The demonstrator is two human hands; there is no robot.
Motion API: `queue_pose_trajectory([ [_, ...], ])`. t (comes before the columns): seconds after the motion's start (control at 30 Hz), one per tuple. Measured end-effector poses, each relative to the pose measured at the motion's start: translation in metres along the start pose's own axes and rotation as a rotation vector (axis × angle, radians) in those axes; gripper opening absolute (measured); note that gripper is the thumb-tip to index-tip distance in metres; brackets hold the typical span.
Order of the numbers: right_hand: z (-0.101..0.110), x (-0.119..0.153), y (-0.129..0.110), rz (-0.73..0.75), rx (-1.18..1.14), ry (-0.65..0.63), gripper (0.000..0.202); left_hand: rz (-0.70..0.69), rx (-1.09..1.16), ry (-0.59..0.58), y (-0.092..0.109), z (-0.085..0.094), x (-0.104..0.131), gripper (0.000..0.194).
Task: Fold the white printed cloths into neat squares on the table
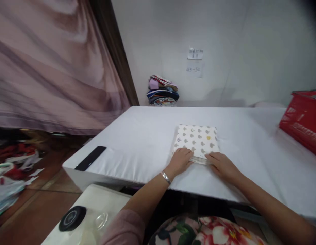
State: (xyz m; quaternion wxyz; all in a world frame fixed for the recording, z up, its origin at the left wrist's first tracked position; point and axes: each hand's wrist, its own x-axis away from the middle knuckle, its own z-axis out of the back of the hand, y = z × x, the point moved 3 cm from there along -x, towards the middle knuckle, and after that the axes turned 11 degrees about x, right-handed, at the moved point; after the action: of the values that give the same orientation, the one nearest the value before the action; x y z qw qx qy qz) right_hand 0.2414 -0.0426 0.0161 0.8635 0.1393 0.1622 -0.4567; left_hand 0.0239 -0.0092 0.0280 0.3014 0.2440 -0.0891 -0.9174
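A folded white cloth (196,139) printed with small grey shapes and one yellow one lies flat on the white-covered table (137,132). My left hand (180,160), with a silver bracelet at the wrist, grips the cloth's near left corner. At the near right corner my right hand (220,165) has its fingers closed on the cloth's edge. Several layers show along the near edge between the two hands. Both thumbs are near that edge.
A black phone-like slab (90,158) lies at the table's left corner. Folded clothes (163,92) are stacked by the wall. A red bag (303,122) stands at the right. Lower left, a black-lidded container (72,218) sits on a pale surface beside the table.
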Motion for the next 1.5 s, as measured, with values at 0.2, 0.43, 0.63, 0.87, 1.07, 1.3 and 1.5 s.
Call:
queue_pose_trajectory([
  [0.2, -0.021, 0.013, 0.009, 0.027, 0.035, 0.065, 0.053, 0.016, -0.045, -0.041, -0.007, 0.003, 0.006, 0.039],
  [0.43, -0.018, 0.015, 0.022, 0.0, 0.111, 0.166, 0.046, 0.052, -0.095, -0.053, 0.002, -0.005, 0.002, 0.024],
  [0.63, -0.017, 0.027, 0.019, 0.003, 0.089, 0.106, 0.048, 0.028, 0.05, -0.002, 0.006, -0.002, 0.002, 0.025],
  [0.87, 0.014, 0.008, 0.009, -0.134, -0.069, -0.022, 0.043, 0.157, 0.104, 0.219, -0.013, 0.017, -0.013, 0.02],
  [1.07, 0.011, -0.026, 0.023, -0.31, -0.129, 0.09, 0.038, 0.284, 0.111, 0.166, -0.029, 0.002, -0.008, 0.026],
  [1.3, -0.022, -0.024, 0.022, -0.343, -0.262, -0.085, 0.039, 0.339, 0.319, 0.16, -0.054, -0.003, -0.003, 0.034],
  [1.5, -0.02, -0.028, 0.051, -0.714, -0.559, 0.073, 0.047, 0.742, 0.42, 0.277, -0.098, 0.015, -0.024, 0.056],
])
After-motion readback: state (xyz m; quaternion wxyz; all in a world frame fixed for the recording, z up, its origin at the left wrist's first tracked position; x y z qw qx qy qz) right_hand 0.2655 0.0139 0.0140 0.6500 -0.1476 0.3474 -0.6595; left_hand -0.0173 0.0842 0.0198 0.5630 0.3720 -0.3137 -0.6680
